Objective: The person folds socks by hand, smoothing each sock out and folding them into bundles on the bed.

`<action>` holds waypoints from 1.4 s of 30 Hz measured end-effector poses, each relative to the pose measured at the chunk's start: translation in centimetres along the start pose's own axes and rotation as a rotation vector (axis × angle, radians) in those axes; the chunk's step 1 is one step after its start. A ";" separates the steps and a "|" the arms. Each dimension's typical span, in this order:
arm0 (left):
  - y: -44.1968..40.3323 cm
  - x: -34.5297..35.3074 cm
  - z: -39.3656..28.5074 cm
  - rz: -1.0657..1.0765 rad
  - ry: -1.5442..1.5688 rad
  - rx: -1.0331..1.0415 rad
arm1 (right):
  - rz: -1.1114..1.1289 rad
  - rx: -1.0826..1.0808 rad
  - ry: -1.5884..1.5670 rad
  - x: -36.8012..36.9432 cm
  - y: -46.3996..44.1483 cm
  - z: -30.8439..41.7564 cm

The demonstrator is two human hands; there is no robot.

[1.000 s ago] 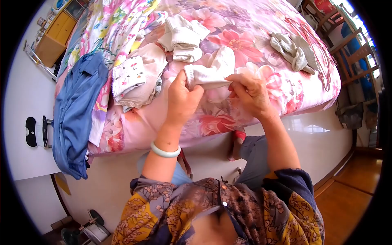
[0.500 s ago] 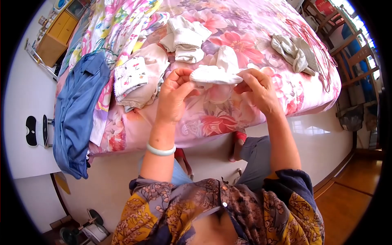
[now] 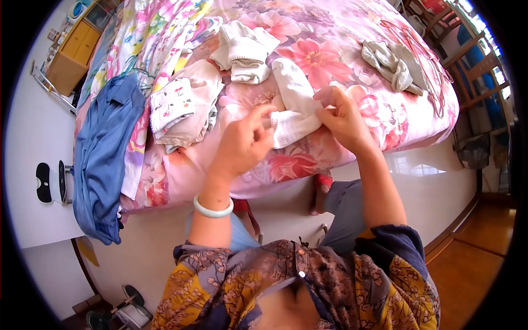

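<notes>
On the floral-sheeted bed, near its front edge, lies a white sock, bent at the heel. Left hand has thumb and forefinger spread at the ribbed cuff; right hand is on the heel bend, can't tell if pinching. Folded white socks sit just beyond.

Left hand, right hand: two hands are showing
White sock: one is lying
Bracelet: one is being worn
Blue garment: one is hanging
Grey bundle: one is lying
</notes>
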State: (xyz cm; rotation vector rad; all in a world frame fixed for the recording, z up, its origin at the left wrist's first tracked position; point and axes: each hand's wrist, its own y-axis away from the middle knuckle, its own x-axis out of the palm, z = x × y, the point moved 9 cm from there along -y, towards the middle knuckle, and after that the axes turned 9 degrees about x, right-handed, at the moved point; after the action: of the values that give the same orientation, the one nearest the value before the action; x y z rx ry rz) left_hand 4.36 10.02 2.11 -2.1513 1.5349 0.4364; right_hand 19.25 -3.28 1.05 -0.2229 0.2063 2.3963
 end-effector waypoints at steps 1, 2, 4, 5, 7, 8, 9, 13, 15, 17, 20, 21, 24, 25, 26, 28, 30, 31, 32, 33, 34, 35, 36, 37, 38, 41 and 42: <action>0.1 -0.7 0.1 -0.083 0.002 -0.010 | 0.027 -0.002 0.061 0.3 0.2 -0.1; 0.2 -1.4 0.1 -0.167 0.002 -0.018 | 0.052 -0.005 0.121 0.4 0.4 -0.3; 0.0 -1.8 0.0 -0.269 0.025 0.007 | 0.072 -0.011 0.198 0.5 0.5 -0.4; -0.5 -1.7 -0.9 -0.290 -0.109 0.139 | 0.066 -0.015 0.215 0.5 0.3 -0.3; -1.1 -0.7 -1.4 -0.279 -0.261 0.285 | 0.042 -0.010 0.249 0.3 0.2 0.1; -1.4 -0.1 -1.4 -0.249 -0.278 0.299 | 0.021 -0.002 0.266 0.3 0.2 0.7; -1.7 0.4 -1.7 -0.218 -0.295 0.314 | -0.002 0.005 0.282 0.2 0.1 1.1; -1.8 2.3 -0.6 -0.079 -0.146 0.069 | -0.091 0.047 0.200 0.1 -0.7 1.1; -1.7 2.3 -1.2 -0.141 -0.182 0.164 | -0.110 0.027 0.137 0.5 -1.7 0.2; -1.4 2.1 -0.8 -0.169 -0.037 0.135 | -0.099 -0.014 0.075 1.2 -2.6 -0.6; -0.8 0.9 0.4 -0.179 0.236 -0.023 | -0.142 -0.055 -0.029 0.7 -2.8 -0.4; -0.4 0.3 1.0 -0.181 0.337 -0.093 | -0.164 -0.068 -0.064 0.3 -2.8 -0.1; -0.2 -0.6 1.9 -0.208 0.546 -0.045 | -0.202 -0.086 -0.192 0.2 -2.6 -0.1; -0.1 -0.8 1.8 -0.219 0.601 -0.031 | -0.209 -0.088 -0.242 0.3 -2.5 -0.2; -0.1 -1.1 1.5 -0.254 0.587 -0.010 | -0.189 -0.080 -0.258 0.4 -2.6 -0.3; 0.1 -1.4 1.2 -0.264 0.620 0.029 | -0.148 -0.066 -0.289 0.3 -3.0 -0.5; 0.2 -1.6 0.8 -0.258 0.633 0.048 | -0.149 -0.056 -0.348 -0.1 -2.8 0.0; 0.4 -1.7 0.5 -0.248 0.630 0.046 | -0.150 -0.050 -0.375 -0.3 -2.7 0.1; 0.4 -1.7 0.3 -0.237 0.628 0.044 | -0.157 -0.085 -0.366 -0.5 -2.8 0.0; 0.4 -2.2 -0.2 -0.267 0.667 0.111 | -0.161 -0.082 -0.351 -0.5 -2.6 0.1; 0.4 -2.6 -0.6 -0.297 0.704 0.180 | -0.167 -0.079 -0.337 -0.7 -2.4 0.3; 0.4 -3.3 -1.0 -0.325 0.741 0.250 | -0.173 -0.078 -0.323 -0.8 -2.3 0.4; 0.6 -4.0 -0.8 -0.259 0.811 0.310 | -0.157 -0.099 -0.436 -1.1 -2.3 0.5; 0.7 -4.9 -0.2 -0.292 0.858 0.299 | -0.140 -0.119 -0.548 -1.4 -2.4 0.6; 0.8 -5.7 0.4 -0.325 0.905 0.289 | -0.124 -0.139 -0.660 -1.7 -2.4 0.7; 0.4 -4.4 1.6 -0.340 0.962 0.127 | -0.088 -0.157 -0.695 -1.4 -1.9 1.8; -0.1 -3.1 1.4 -0.322 0.982 0.051 | -0.067 -0.149 -0.666 -1.1 -1.7 2.0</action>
State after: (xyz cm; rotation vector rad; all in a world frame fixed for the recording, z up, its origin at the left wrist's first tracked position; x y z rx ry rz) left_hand 3.42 13.26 2.47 -2.6530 1.5134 -0.8837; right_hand 20.96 -2.29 3.07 0.4912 -0.2837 2.2820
